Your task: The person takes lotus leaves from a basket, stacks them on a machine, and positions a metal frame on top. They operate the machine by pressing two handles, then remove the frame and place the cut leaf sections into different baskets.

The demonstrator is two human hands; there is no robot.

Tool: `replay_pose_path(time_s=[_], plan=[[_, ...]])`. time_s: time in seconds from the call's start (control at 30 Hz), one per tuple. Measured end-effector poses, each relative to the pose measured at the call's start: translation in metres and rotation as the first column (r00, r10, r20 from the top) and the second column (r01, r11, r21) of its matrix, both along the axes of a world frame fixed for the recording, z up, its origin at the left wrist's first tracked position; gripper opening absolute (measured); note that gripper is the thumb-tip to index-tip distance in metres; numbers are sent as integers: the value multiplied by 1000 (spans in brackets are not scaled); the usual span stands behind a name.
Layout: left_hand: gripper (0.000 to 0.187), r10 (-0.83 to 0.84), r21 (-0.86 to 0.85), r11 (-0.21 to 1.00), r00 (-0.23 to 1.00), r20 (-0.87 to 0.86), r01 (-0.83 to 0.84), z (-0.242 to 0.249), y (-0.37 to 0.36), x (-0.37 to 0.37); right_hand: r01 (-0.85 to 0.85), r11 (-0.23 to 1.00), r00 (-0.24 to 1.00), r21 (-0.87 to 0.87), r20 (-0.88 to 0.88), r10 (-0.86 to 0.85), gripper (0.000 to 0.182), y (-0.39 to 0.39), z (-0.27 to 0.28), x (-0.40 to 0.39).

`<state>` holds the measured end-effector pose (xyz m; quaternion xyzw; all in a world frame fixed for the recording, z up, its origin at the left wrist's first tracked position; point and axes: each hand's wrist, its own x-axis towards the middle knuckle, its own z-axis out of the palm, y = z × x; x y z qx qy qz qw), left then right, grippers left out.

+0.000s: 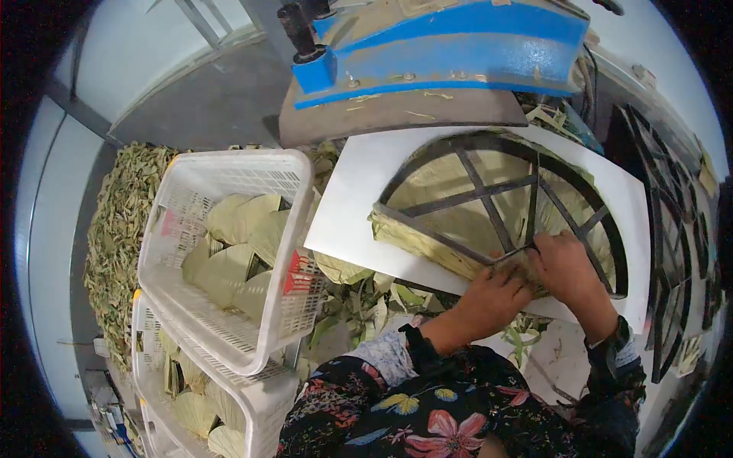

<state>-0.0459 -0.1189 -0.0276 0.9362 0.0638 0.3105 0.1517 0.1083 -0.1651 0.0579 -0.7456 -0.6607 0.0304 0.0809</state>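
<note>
A black half-round metal cutting frame (489, 183) with crossbars lies over a stack of flat, pale green dried leaves (450, 175) on a white board (340, 214). My right hand (563, 267) is closed at the middle of the frame's straight near edge, its fingers bent over the bar there. Close beside it, my left hand (492, 301) presses bent fingers against the leaf edges that stick out under that bar. The fingertips of both hands are partly hidden where they meet.
Behind the board stands a blue press machine (458, 46) with a brown plate beneath it. White plastic baskets (279, 305) at the left hold cut leaves. A large heap of leaf scraps (126, 244) lies farther left. More black frames (672, 229) lean at the right. Loose scraps lie under the board.
</note>
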Motion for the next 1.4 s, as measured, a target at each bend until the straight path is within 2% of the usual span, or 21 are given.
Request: replay_pose_path(time_s=[0.07,0.2,0.27,0.3,0.33,0.37,0.43,0.5,0.57,0.6,0.7,0.77,0.9,1.0,1.07,1.1,1.17,1.4], plan=[[27,5,-11,1000,1000,-21,-6,3,0,-1,10,997,996,-83,94,-2,15,3,-9,1],[22,5,-49,999,999,-39,-7,3,-2,0,-30,998,991,-55,129,37,15,1,-8,1],[21,-20,-70,997,998,-61,16,0,-2,3,-281,956,908,-80,301,292,16,1,-12,8],[23,-38,-115,993,979,-198,15,0,-1,1,-246,966,916,-82,307,260,16,2,-18,9],[26,-79,-156,987,943,-325,29,0,-1,3,-188,976,948,-113,240,210,16,3,-25,8],[29,-52,-129,991,964,-262,18,-1,-1,4,-110,983,974,-145,179,136,16,1,-25,8],[37,-47,-54,998,985,-165,39,9,0,4,-77,981,970,-180,215,116,15,0,-8,1],[41,-119,6,993,984,-129,121,17,0,4,-187,972,964,-140,163,209,15,0,0,5],[45,-63,-34,998,986,-156,59,13,-2,0,-122,990,986,-73,101,129,14,3,-4,3],[45,-93,-22,996,982,-162,91,14,-3,0,-91,994,991,-60,98,96,14,3,-1,4],[45,-107,6,994,969,-220,111,16,3,6,-111,993,992,36,63,109,12,11,-1,14],[45,-91,39,994,968,-235,103,22,3,9,-188,972,982,141,62,181,11,12,-4,20],[45,-134,60,987,969,-209,149,16,5,10,-178,971,984,158,22,176,8,17,-16,27],[47,-138,51,988,978,-154,148,12,6,8,-204,951,979,234,47,198,8,17,-22,27],[51,-128,82,987,982,-139,140,9,6,8,-227,968,972,108,81,219,13,18,-21,27],[51,-127,85,987,982,-140,140,8,6,7,-227,967,972,112,81,219,13,17,-25,26],[52,-118,79,987,971,-207,136,6,7,6,-219,947,972,236,134,192,11,16,-34,26],[48,-192,82,977,978,-77,198,-1,8,3,-232,940,969,248,147,201,11,6,-52,24]])
